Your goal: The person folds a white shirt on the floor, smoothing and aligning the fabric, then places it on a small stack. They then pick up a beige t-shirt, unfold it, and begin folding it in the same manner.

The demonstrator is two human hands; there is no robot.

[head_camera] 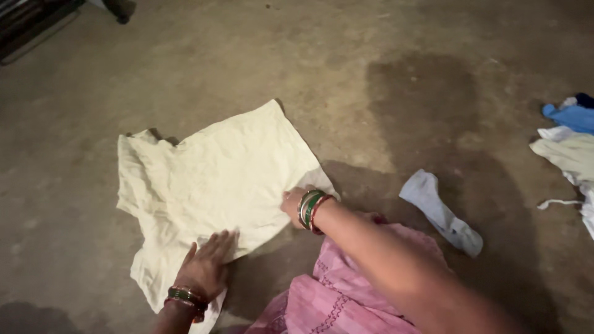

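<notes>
The cream garment [216, 185] lay spread flat on the bare concrete floor [346, 74], occupying the left centre of the frame; its surface was creased, and its lower left portion ran down toward the bottom edge. The left hand [207, 267] rested palm down on the garment's lower edge, at the lower left of the frame, with fingers extended and spread, gripping nothing; red and green bangles [184, 298] circled its wrist. The right hand [292, 203] was at the garment's right-hand edge, near frame centre, touching the cloth; the fingers were curled toward the fabric, but whether they pinched it could not be determined from this view; a stack of green and red bangles [311, 210] sat on that wrist. The right forearm ran diagonally to the lower right of the frame, over a pink patterned cloth [346, 291] at bottom centre. A white sock [442, 213] lay on the floor right of centre, apart from the garment. At the right edge of the frame lay a small heap of clothes [572, 151], pale pieces with a blue item [572, 115] above them; a dark object [31, 21] occupied the upper left corner.
</notes>
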